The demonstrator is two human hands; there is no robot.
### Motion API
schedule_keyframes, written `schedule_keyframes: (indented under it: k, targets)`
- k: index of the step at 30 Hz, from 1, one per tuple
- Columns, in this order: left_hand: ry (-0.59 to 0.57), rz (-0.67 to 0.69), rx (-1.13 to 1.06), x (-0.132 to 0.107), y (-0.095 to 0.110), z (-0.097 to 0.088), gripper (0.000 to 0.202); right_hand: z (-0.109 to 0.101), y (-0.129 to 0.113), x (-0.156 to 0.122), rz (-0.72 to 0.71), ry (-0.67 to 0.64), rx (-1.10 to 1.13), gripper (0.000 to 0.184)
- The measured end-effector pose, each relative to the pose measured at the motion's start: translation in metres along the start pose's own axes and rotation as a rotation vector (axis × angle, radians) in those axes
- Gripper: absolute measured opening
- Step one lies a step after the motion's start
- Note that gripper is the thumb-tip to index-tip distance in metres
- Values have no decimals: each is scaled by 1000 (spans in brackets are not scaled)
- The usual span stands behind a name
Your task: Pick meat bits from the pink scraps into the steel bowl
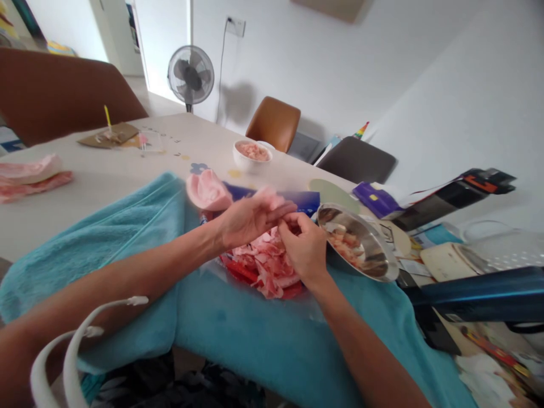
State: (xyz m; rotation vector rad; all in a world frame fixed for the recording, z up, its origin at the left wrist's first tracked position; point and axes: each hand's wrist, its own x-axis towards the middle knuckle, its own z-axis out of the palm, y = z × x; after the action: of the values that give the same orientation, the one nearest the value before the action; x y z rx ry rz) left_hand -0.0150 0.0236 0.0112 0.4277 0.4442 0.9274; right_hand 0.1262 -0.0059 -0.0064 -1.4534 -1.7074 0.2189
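A heap of pink thin meat slices (267,260) lies on a red tray (238,271) set on a teal towel (140,226). My left hand (249,218) hovers just above the heap, fingers together, pinching a pink slice at its tips. My right hand (304,246) rests on the right side of the heap, fingers curled in toward the left hand's fingertips on the same slice. A steel bowl (374,266) with some pink pieces in it stands tilted just right of my right hand.
A white bowl (251,154) of pink mince stands farther back. A pink rounded lump (207,191) and a blue packet (301,199) lie behind the heap. Pink packs (29,175) sit far left. Clutter and a dark blue tube (488,292) crowd the right. Chairs and a fan (190,75) stand beyond.
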Motion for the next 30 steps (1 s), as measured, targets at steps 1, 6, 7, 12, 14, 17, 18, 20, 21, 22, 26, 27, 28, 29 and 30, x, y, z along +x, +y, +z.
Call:
schedule_keyframes:
  k: [1,6,7,12,14,17,18,20,21,22,26,27,28,29,30]
  targets:
    - [-5,1,3,0,0,0,30,0,0,0,3,4,0,11]
    - [-39,26,16,1,3,-4,29,-13,-6,2,-9,89,51,9]
    - [-39,24,15,2,4,-6,29,-18,-8,3,-12,121,47,9]
    - [-91,-4,1,2,6,-9,27,-56,1,7,-60,320,-158,9]
    - [-103,-23,51,2,6,-8,26,-77,21,12,-35,418,-302,11]
    - [-89,11,177,2,4,-8,17,-107,62,20,24,435,-502,16]
    - [-77,37,210,2,3,-8,13,-116,76,22,15,270,-561,16]
    - [-50,80,255,4,0,-10,9,-126,94,24,-42,43,-662,19]
    - [-41,95,270,4,-1,-11,8,-127,96,23,-83,52,-695,24]
    - [-36,105,283,5,-2,-13,8,-126,94,22,-135,91,-698,29]
    - [-54,124,314,7,-6,-18,9,-102,48,11,-314,210,-471,26]
    - [-57,126,317,7,-6,-18,9,-92,33,8,-334,172,-385,24]
    - [-56,129,321,7,-6,-19,9,-83,19,6,-358,130,-320,22]
    - [-52,133,325,7,-6,-19,9,-73,7,5,-373,79,-269,20]
    - [-49,138,329,6,-6,-18,8,-63,-2,4,-393,29,-238,21]
